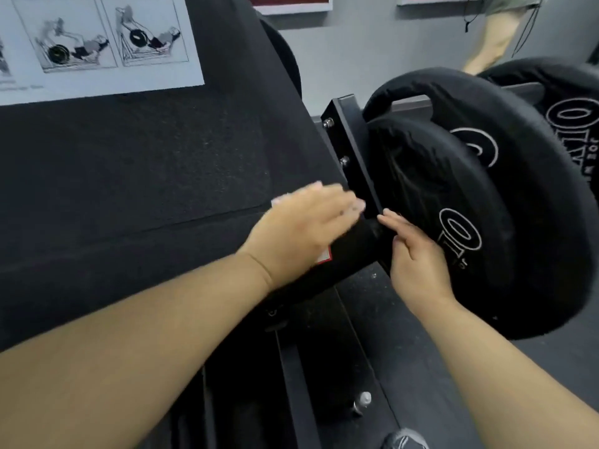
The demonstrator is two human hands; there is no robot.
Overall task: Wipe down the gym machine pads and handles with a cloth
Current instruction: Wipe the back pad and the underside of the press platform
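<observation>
Both forearms enter from the bottom edge and converge on the front weight plate (486, 196), which I take as my reference.

Left hand (301, 228): just left of the plate and blurred. Its fingers lie stretched out and flat, palm down, over the right edge of the black foot platform (146, 189) and the near end of a black round bar (359, 244). I see no curl in the fingers.

Cloth (276, 201): only pale slivers show at the rim of the left hand, so I read them as cloth pressed under the palm. The blur stops me from confirming this.

Right hand (418, 257): directly against the plate's lower left face. Its fingers are straight and held together, and it holds nothing. The fingertips touch the spot where the bar meets the black steel bracket (346, 150).

Bracket: immediately left of the plate, with two bolts (328, 122) on its upper part.

Label (324, 257): a red and white corner shows on the bar, left of the plate, under the left wrist.

Platform: fills everything left of the plate, with a textured black surface. An instruction sheet (97, 43) with line drawings sits far up and left of the plate.

Second weight plate (567, 102): behind the first, up and to the right.

Beyond the plate, at the top right, is another person's bare leg (496, 37). A shoe tip (405, 440) shows well below the plate, at the bottom edge.
</observation>
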